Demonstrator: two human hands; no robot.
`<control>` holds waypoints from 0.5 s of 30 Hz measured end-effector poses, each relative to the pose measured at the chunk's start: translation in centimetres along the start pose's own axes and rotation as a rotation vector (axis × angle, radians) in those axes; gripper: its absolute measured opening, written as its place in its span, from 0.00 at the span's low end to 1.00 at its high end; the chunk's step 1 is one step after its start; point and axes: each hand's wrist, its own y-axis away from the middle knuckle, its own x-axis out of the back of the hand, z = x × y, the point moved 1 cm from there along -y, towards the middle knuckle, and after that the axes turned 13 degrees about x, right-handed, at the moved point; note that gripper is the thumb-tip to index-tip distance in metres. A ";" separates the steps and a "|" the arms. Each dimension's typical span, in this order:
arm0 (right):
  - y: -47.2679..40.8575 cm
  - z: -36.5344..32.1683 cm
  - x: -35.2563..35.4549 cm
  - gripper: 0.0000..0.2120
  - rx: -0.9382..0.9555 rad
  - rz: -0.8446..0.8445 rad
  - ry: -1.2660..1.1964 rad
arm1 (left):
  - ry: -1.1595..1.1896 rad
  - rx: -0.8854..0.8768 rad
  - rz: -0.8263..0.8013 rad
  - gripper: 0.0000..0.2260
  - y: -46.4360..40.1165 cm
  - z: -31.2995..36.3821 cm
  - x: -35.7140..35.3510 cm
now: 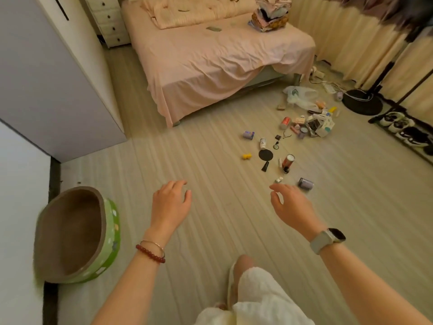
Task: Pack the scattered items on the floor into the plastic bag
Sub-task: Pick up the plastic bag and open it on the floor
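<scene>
Both hands, left hand [172, 202] and right hand [289, 204], hung empty with fingers loosely spread, presumably reaching toward scattered items [284, 146] and plastic bag [298, 96], right of frame centre.

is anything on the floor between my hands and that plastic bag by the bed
Yes. The scattered items lie between both empty hands, left and right, and the plastic bag near the bed corner. No furniture blocks the path.
</scene>
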 end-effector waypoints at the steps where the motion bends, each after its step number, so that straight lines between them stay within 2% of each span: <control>1: -2.3 0.5 -0.3 0.16 -0.026 -0.002 0.008 | -0.005 -0.029 -0.022 0.14 -2.6 0.9 -0.9; 5: -12.9 2.6 -1.4 0.16 -0.092 -0.010 0.000 | -0.033 -0.076 -0.096 0.14 -13.4 4.0 -3.9; 9: -25.9 3.3 -0.5 0.16 -0.104 -0.003 -0.016 | -0.041 -0.061 -0.145 0.14 -25.5 6.3 -3.4; 15: -45.4 0.5 1.9 0.17 -0.028 -0.013 -0.077 | -0.010 -0.053 -0.054 0.13 -43.3 8.9 -0.3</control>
